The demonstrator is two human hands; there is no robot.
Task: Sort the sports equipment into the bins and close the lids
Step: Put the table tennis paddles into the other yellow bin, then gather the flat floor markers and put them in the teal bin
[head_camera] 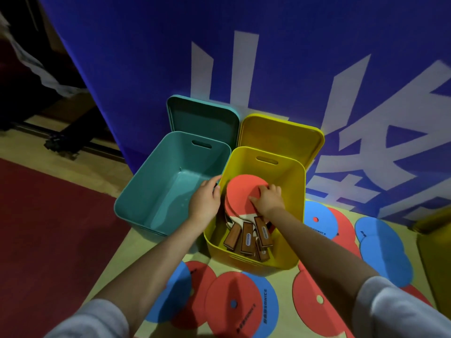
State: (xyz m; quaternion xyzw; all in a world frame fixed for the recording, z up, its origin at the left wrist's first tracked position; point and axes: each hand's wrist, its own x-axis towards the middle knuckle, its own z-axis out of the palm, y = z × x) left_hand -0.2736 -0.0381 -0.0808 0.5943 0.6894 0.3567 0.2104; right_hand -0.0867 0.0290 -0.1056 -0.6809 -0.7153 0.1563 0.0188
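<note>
Reaching into the yellow bin (296, 211), the right hand (267, 198) lay palm-down on the top red paddle (241, 191), fingers curled over its face, pressing rather than clearly gripping it. Under that hand sat a small stack of paddles, their wooden handles (246, 236) fanned out toward the person. The left hand (205, 198) was loosely open, fingers resting on the rim where the yellow bin touches the teal bin (146, 191), which sat just left of it. Beyond both hands, the teal lid (202, 115) and yellow lid (280, 132) stood propped against a blue banner (146, 57). Below the forearms, red and blue flat discs (234, 303) lay scattered on the floor, more of them to the right of the right arm.
</note>
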